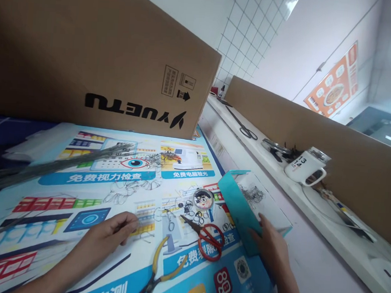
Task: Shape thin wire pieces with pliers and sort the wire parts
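My left hand point(120, 231) rests over the printed table cover, its fingers curled into a pinch; whatever they hold, if anything, is too small to make out. Around the near wall of a teal open box point(233, 202) my right hand point(271, 243) is closed, the thumb over the rim. A tangle of thin dark wire pieces point(254, 194) lies inside that box, which sits tilted. Between my hands are red-handled scissors point(210, 245) and yellow-handled pliers point(159, 275). Small dark rings point(199, 217) lie scattered near a round clear dish point(203, 199).
A large cardboard box point(121, 56) stands at the back. A bundle of long wires point(63, 162) lies at the left, with loose loops point(128, 188) nearby. Along the white ledge point(268, 162) on the right are a mug point(303, 168) and black scissors point(248, 132).
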The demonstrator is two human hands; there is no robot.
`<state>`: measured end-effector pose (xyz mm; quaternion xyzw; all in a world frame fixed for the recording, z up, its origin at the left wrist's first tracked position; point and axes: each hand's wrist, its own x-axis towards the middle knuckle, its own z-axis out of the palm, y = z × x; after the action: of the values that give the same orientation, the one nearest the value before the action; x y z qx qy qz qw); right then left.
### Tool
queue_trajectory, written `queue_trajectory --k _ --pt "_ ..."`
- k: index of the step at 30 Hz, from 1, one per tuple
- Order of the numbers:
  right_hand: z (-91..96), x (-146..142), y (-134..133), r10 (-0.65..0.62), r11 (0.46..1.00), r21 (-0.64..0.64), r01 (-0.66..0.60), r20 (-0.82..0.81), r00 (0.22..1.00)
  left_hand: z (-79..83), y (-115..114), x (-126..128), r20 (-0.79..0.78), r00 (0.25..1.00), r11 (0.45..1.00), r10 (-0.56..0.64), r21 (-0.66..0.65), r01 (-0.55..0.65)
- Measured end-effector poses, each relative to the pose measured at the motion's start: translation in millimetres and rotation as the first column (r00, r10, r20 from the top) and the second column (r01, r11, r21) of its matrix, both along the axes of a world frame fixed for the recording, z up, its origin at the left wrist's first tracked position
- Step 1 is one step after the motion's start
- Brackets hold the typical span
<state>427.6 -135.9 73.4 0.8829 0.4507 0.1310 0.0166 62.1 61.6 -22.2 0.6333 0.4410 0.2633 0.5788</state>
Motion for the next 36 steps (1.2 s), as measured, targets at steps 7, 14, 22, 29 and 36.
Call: queue_trajectory --k 7,14,22,29,36 --pt "-1.1 -13.3 4.0 0.019 0.999 -0.047 -0.020 -0.024 1.000 8.6 -3.0 1.9 -0.080 0.994 0.997 -0.077 0.021 0.079" --pt "1.0 -20.6 44.4 0.230 0.973 -0.010 -0.230 0.095 0.969 3.6 -1.2 2.0 -0.079 0.991 0.993 -0.107 0.046 0.111" --pt "-28.0 -8.9 110.7 0.403 0.913 -0.038 -0.407 0.253 0.880 14.3 -2.8 4.1 -0.034 0.988 0.986 -0.152 0.062 0.154" --pt "-44.0 12.4 135.9 0.460 0.881 -0.051 -0.471 0.331 0.824 19.6 -5.6 4.1 -0.051 0.986 0.982 -0.159 0.095 0.163" --pt "-58.4 13.1 138.2 0.460 0.884 -0.085 -0.460 0.329 0.824 -8.2 5.1 3.8 -0.171 0.962 0.966 -0.211 0.114 0.232"
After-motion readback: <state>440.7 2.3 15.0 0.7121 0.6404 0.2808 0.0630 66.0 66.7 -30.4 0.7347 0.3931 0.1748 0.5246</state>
